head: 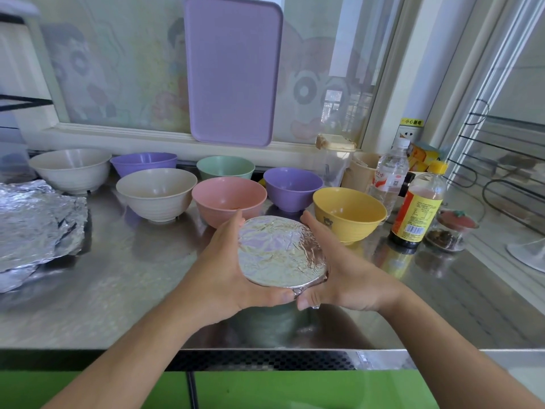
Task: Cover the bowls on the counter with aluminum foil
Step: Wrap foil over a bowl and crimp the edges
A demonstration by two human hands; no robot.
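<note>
Head view: two hands (pixel 227 267) (pixel 342 273) grip one foil-covered bowl (pixel 280 252); seven uncovered bowls (pixel 228 199).

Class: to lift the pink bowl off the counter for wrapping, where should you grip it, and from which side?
Probably best to grip the pink bowl by its near rim, coming from above and the front. It stands upright and open, the cream bowl and purple bowl crowd its sides, and both hands already work just before it.
</note>
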